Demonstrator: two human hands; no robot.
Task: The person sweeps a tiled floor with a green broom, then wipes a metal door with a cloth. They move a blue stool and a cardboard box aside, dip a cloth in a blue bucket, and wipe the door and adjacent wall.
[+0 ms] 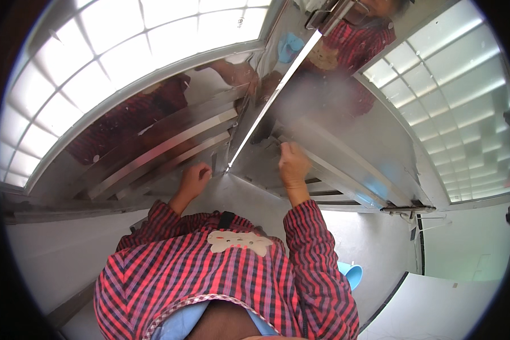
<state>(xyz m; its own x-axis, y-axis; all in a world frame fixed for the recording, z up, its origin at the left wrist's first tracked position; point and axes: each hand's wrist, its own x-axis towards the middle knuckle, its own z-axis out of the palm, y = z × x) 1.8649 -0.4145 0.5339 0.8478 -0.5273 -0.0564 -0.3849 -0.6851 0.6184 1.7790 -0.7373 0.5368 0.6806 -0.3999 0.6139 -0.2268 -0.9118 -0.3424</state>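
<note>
Two shiny metal door panels stand before me, the left one (174,114) and the right one (335,110), with a bright narrow gap between them. My left hand (195,180) is curled low by the left panel; whether anything lies inside its fingers cannot be seen. Raised close to the right panel, my right hand (294,166) has its fingers bent in. A small dark shape shows just past its fingertips, and I cannot tell if it is held or a reflection. A metal latch (331,17) sits high at the gap.
Gridded translucent panes fill the upper left (123,42) and the right (454,97). A light blue plastic bucket (353,275) is on the grey floor (374,242) at my right. Metal door hardware (408,209) juts out at the right panel's outer edge. The panels carry reflections.
</note>
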